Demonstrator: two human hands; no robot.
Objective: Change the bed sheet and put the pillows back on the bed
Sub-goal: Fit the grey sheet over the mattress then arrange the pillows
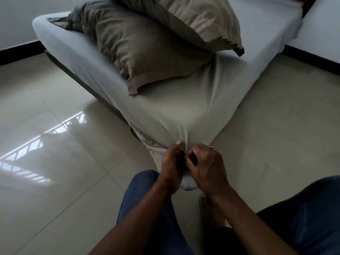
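Note:
A low mattress lies on the floor under a light grey sheet (176, 107), its near corner pointing at me. At that corner the sheet is bunched, and my left hand (172, 162) and my right hand (206, 162) both grip the gathered cloth, fingers curled into it. Folds run up the sheet from the grip. Under the hands a white end of cloth (187, 184) hangs to the floor. A brown-grey pillow (139, 50) lies on the mattress, and a second, paler pillow (193, 19) leans over it at the top.
Glossy pale floor tiles (64, 162) surround the mattress and mirror a window. White walls with a dark skirting (18, 50) stand behind. My knees in blue trousers (147, 208) and a bare foot (211, 212) are close to the corner.

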